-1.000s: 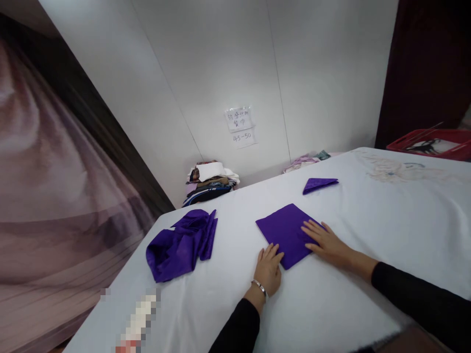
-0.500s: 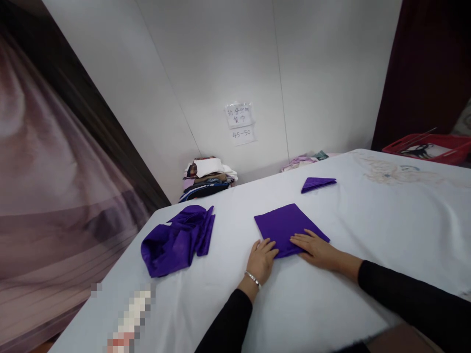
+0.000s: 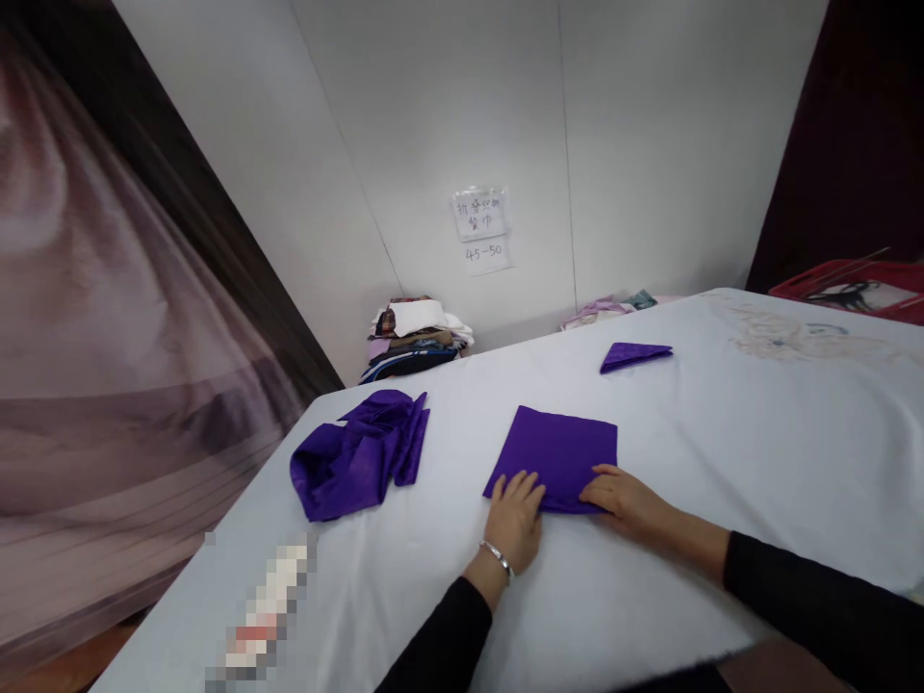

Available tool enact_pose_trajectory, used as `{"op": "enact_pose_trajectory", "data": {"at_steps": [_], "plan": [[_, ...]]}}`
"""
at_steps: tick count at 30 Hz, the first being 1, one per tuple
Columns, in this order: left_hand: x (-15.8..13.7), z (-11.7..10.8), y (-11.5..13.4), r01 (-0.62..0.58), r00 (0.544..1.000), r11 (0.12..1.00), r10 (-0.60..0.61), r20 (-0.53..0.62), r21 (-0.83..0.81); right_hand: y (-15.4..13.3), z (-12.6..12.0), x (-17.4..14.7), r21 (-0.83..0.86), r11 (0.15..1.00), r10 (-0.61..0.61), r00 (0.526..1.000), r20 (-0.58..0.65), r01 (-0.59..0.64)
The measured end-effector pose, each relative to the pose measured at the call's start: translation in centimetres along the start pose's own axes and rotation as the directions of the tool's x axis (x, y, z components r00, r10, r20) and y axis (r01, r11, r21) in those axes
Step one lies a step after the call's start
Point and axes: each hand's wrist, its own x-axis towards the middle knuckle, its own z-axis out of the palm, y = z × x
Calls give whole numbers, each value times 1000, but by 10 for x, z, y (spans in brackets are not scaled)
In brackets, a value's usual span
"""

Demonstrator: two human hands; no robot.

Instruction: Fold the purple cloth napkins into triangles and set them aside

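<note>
A purple cloth napkin (image 3: 559,448), folded into a rough square, lies flat on the white-covered table in front of me. My left hand (image 3: 514,520), with a bracelet at the wrist, rests its spread fingers on the napkin's near left edge. At the near right corner, my right hand (image 3: 625,500) has its fingers together over the cloth, closed on that edge; the thumb is mostly hidden. Farther back on the right lies a small purple napkin folded to a triangle (image 3: 635,356). To the left sits a crumpled heap of purple cloth (image 3: 357,462).
Behind the table's far edge stands a stack of folded clothes (image 3: 415,337), with more fabric (image 3: 603,310) to its right. A red basket (image 3: 852,289) is at the far right. A paper sign (image 3: 482,226) hangs on the wall; a curtain (image 3: 130,366) borders the left.
The square napkin has been turned, so one straight edge now faces me. My right hand has shifted to its near right corner, and my left hand stays at the near edge.
</note>
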Motion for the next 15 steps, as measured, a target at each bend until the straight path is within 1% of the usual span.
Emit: {"op": "enact_pose_trajectory", "data": {"at_steps": [1,3,6,8,11,15], "plan": [[-1,3,9,-35,999,999,35,1,-34,-4,3,1,8,1000,-22,1000,-14,22],[-1,8,21,-60,998,994,60,4,-87,-13,9,3,24,998,-55,998,-20,55],[-3,11,21,-44,999,990,45,3,-136,-18,13,6,30,996,-86,996,-16,86],[-7,8,12,-41,999,988,40,-10,-152,-13,13,6,16,995,-93,995,-40,94],[-18,-1,-9,-28,1000,988,26,-12,-150,8,9,2,-23,998,-64,993,-104,62],[-29,-11,-38,65,998,994,-65,-1,-93,36,5,-1,-63,998,-7,984,-179,-5]]}}
